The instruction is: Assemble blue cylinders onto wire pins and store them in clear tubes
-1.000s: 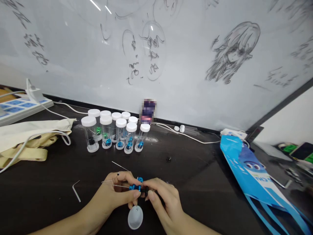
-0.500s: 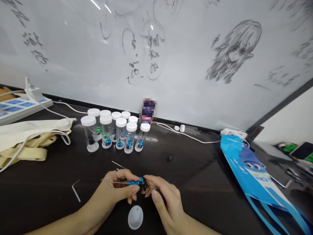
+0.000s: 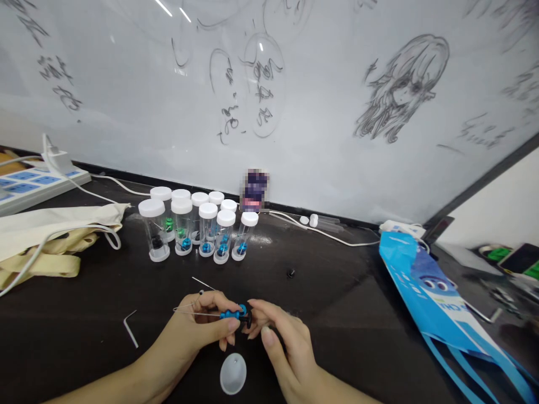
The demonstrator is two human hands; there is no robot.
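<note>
A blue part (image 3: 229, 315) is held over the near middle of the tabletop (image 3: 345, 303), pinched between thumb and fingers of the left hand (image 3: 196, 328); its black end (image 3: 248, 321) is left protruding toward the right hand (image 3: 290, 339). A thin wire (image 3: 202, 312) is seen running leftward from the part. The right thumb and index finger are held apart, just beside the black end; whether contact is made by the other fingers cannot be told. A white oval dish (image 3: 233, 377) is located below the hands, near the frame's lower edge. A bent key (image 3: 130, 332) is placed left of the left hand, well apart. Beyond the hands, dark surface is seen extending to the capped tubes (image 3: 158, 235), with a small black piece (image 3: 291, 273) to their right. The far edge is bounded by a whiteboard (image 3: 315, 101), the right side by a blue bag (image 3: 404, 275).
</note>
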